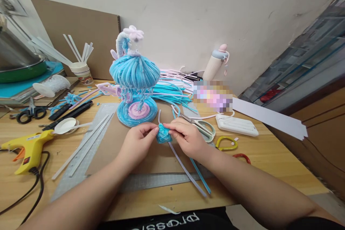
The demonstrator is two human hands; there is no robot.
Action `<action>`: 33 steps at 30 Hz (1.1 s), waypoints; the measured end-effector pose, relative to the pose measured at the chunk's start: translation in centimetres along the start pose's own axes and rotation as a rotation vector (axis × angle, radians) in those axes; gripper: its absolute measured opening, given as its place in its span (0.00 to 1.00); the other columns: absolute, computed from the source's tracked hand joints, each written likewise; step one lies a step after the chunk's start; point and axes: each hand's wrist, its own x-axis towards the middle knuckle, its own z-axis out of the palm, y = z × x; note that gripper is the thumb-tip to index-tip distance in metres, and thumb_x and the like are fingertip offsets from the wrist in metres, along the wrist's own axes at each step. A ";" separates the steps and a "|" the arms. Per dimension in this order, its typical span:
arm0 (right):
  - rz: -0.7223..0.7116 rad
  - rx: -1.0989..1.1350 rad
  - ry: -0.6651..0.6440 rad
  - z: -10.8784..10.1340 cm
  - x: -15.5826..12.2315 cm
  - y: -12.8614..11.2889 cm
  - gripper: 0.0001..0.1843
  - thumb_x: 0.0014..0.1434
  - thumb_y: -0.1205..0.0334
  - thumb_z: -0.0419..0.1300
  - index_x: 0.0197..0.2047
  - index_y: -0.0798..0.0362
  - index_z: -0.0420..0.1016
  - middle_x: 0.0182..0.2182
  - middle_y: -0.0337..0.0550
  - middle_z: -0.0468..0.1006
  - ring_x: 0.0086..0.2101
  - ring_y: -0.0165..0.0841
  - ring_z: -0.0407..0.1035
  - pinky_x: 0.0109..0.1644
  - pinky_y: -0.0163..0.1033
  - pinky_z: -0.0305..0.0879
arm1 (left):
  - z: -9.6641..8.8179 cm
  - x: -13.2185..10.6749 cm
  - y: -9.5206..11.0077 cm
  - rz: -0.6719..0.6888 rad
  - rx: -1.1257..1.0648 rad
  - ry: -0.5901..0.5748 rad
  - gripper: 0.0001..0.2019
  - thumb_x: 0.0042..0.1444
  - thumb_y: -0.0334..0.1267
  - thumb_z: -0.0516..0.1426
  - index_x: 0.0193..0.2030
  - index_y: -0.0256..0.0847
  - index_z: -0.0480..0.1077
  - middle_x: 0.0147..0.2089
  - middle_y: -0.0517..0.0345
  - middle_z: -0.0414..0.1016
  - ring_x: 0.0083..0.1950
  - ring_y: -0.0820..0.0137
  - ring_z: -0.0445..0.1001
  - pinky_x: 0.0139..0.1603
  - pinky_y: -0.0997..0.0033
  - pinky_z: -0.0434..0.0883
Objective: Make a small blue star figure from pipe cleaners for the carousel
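Observation:
My left hand (140, 138) and my right hand (185, 137) meet over a brown cardboard sheet (113, 147). Both pinch a small blue pipe-cleaner bundle (163, 133) between their fingertips. A white stem sticks up from it, and a lilac stem (185, 170) and a blue stem (201, 176) trail from it toward me. Just behind stands a blue pipe-cleaner carousel model (134, 79) with a pink and blue coiled base and a white flower on top.
A yellow glue gun (28, 149) with black cord lies at left, near black scissors (29, 112) and a paper cup of white sticks (81, 68). Loose blue and pink pipe cleaners (172, 88), pale scissors (201, 125), a white case (237, 125) and yellow and red clips lie right.

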 end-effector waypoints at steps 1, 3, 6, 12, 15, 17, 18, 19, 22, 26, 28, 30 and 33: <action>-0.004 -0.005 -0.005 0.0 0.0 0.0 0.17 0.64 0.70 0.53 0.53 0.49 0.73 0.38 0.45 0.73 0.40 0.33 0.68 0.44 0.40 0.67 | 0.1 -0.1 0.1 0.088 0.114 0.011 0.09 0.56 0.40 0.58 0.34 0.40 0.78 0.37 0.54 0.78 0.41 0.64 0.72 0.46 0.66 0.65; -0.019 -0.007 -0.014 0.1 -0.1 -0.1 0.17 0.64 0.70 0.53 0.53 0.49 0.73 0.38 0.46 0.73 0.40 0.33 0.68 0.44 0.40 0.67 | 0.1 -0.2 0.1 0.140 0.195 0.008 0.09 0.56 0.41 0.58 0.35 0.41 0.78 0.38 0.54 0.78 0.41 0.64 0.72 0.45 0.67 0.64; -0.010 0.020 -0.022 0.1 0.0 -0.3 0.16 0.63 0.69 0.53 0.52 0.50 0.74 0.37 0.46 0.74 0.40 0.33 0.69 0.44 0.40 0.67 | 0.2 -0.1 -0.2 -0.046 -0.022 -0.034 0.09 0.53 0.41 0.61 0.36 0.39 0.77 0.35 0.56 0.78 0.36 0.68 0.72 0.40 0.70 0.65; 0.343 0.424 -0.109 -0.2 0.3 -0.8 0.11 0.60 0.61 0.59 0.46 0.53 0.76 0.40 0.45 0.78 0.39 0.33 0.72 0.43 0.39 0.69 | 0.1 0.2 0.1 -0.315 -0.602 -0.234 0.08 0.49 0.38 0.65 0.32 0.35 0.77 0.30 0.55 0.77 0.33 0.72 0.71 0.38 0.74 0.67; 0.384 0.626 -0.126 -0.3 0.4 -0.9 0.16 0.57 0.58 0.63 0.48 0.52 0.74 0.43 0.44 0.78 0.40 0.32 0.72 0.43 0.37 0.70 | 0.0 0.2 0.6 -0.337 -0.651 -0.284 0.08 0.48 0.37 0.65 0.33 0.33 0.77 0.31 0.53 0.78 0.32 0.71 0.72 0.38 0.73 0.67; 0.401 0.684 -0.105 -0.3 0.4 -1.0 0.16 0.56 0.57 0.64 0.47 0.52 0.74 0.41 0.44 0.78 0.38 0.30 0.73 0.42 0.36 0.70 | -0.2 0.2 0.9 -0.329 -0.647 -0.283 0.07 0.48 0.37 0.65 0.32 0.34 0.77 0.30 0.54 0.78 0.31 0.72 0.71 0.36 0.74 0.67; 0.416 0.690 -0.090 -0.3 0.4 -1.1 0.15 0.56 0.56 0.63 0.45 0.53 0.74 0.38 0.43 0.78 0.35 0.30 0.73 0.40 0.36 0.70 | -0.2 0.1 1.0 -0.324 -0.640 -0.274 0.07 0.48 0.36 0.65 0.31 0.34 0.77 0.29 0.55 0.77 0.31 0.72 0.71 0.36 0.74 0.66; 0.433 0.673 -0.071 -0.3 0.5 -1.1 0.13 0.56 0.56 0.63 0.43 0.53 0.75 0.35 0.42 0.78 0.33 0.29 0.72 0.37 0.35 0.70 | -0.2 0.1 1.0 -0.313 -0.621 -0.258 0.06 0.48 0.36 0.65 0.30 0.35 0.77 0.29 0.55 0.77 0.30 0.72 0.71 0.36 0.73 0.66; 0.456 0.481 0.000 -0.4 0.6 -1.1 0.09 0.57 0.58 0.61 0.36 0.54 0.76 0.26 0.39 0.75 0.27 0.28 0.69 0.32 0.34 0.67 | -0.2 0.0 0.8 -0.256 -0.512 -0.178 0.06 0.48 0.37 0.66 0.29 0.36 0.77 0.28 0.57 0.77 0.29 0.72 0.70 0.35 0.73 0.65; 0.384 0.235 0.016 -0.3 0.5 -1.0 0.08 0.58 0.61 0.58 0.37 0.55 0.77 0.29 0.42 0.77 0.29 0.30 0.70 0.33 0.35 0.66 | -0.2 0.1 0.1 -0.216 -0.434 -0.096 0.07 0.47 0.38 0.66 0.30 0.37 0.77 0.27 0.59 0.76 0.28 0.73 0.69 0.33 0.73 0.63; 0.341 0.186 -0.001 -0.3 0.3 -1.0 0.08 0.59 0.62 0.57 0.39 0.54 0.77 0.32 0.43 0.78 0.32 0.31 0.71 0.35 0.36 0.66 | -0.2 0.1 -0.1 -0.219 -0.428 -0.083 0.08 0.47 0.39 0.66 0.30 0.37 0.76 0.28 0.59 0.75 0.29 0.73 0.69 0.33 0.73 0.62; 0.347 0.187 -0.011 -0.2 0.3 -1.0 0.08 0.59 0.63 0.57 0.40 0.54 0.76 0.32 0.43 0.78 0.32 0.31 0.71 0.35 0.36 0.66 | -0.2 0.2 -0.1 -0.226 -0.431 -0.078 0.08 0.47 0.39 0.66 0.30 0.37 0.76 0.28 0.59 0.75 0.29 0.73 0.69 0.34 0.73 0.62; 0.399 0.284 -0.019 -0.2 0.5 -1.0 0.07 0.58 0.63 0.57 0.38 0.54 0.75 0.31 0.42 0.78 0.31 0.30 0.70 0.35 0.35 0.66 | 0.0 0.1 0.1 -0.226 -0.466 -0.088 0.08 0.47 0.38 0.66 0.30 0.37 0.75 0.29 0.59 0.75 0.30 0.73 0.68 0.35 0.73 0.62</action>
